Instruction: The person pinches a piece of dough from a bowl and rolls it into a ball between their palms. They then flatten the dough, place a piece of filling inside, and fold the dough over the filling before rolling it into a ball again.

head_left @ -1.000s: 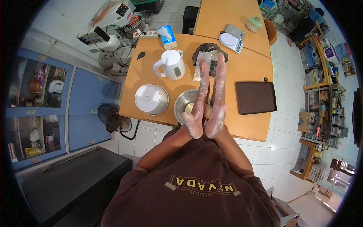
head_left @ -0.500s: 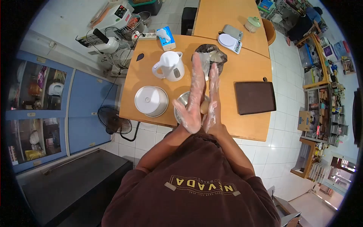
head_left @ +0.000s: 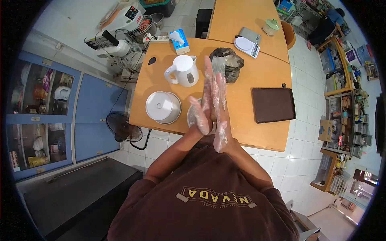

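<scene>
My left hand (head_left: 206, 105) and my right hand (head_left: 220, 114) both wear clear plastic gloves. They point away from me with the fingers stretched out straight, palms facing each other. Between the palms sits a small pale tan dough ball (head_left: 213, 117), mostly hidden by the hands. A round metal bowl (head_left: 191, 116) is partly covered below my left hand. Just past my fingertips lies a black plastic bag (head_left: 233, 64) with clear plastic on it.
A white lidded tub (head_left: 163, 107) and a white electric kettle (head_left: 185, 74) stand on the left. To the right lies a dark baking tray (head_left: 274, 105). Farther back are a kitchen scale (head_left: 246, 46) and a tissue box (head_left: 181, 46). A person (head_left: 327, 24) stands at the far right.
My palms have slid against each other: the right hand has come back toward me and the left has shifted slightly. The dough ball shows less now. The view has shifted a little.
</scene>
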### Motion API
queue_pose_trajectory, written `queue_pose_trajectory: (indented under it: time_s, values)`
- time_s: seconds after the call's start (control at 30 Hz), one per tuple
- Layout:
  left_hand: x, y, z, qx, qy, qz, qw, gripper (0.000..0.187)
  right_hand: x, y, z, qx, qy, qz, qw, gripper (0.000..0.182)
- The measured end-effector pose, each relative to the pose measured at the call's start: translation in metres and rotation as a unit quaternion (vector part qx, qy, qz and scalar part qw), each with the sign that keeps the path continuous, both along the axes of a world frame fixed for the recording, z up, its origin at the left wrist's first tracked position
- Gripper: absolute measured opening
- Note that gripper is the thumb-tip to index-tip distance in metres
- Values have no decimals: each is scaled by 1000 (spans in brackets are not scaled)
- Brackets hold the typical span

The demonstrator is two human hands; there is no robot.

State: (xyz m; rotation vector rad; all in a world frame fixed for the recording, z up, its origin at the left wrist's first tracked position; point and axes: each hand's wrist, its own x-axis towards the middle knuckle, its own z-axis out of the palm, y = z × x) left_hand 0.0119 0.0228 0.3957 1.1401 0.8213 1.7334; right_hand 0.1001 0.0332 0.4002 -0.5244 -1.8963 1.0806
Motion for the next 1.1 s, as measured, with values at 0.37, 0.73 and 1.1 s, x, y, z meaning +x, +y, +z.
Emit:
queue_pose_trajectory:
  time_s: [0.37,0.73,1.1]
  values:
    - [4,-3,9,34,31,12,999,108,7,8,-9,-52,46,1,998,91]
    - [7,-7,21,21,84,31,996,124,0,3,-6,-107,90,-2,990,91]
    - [13,-8,26,0,98,49,994,117,5,3,1,-48,94,-1,994,90]
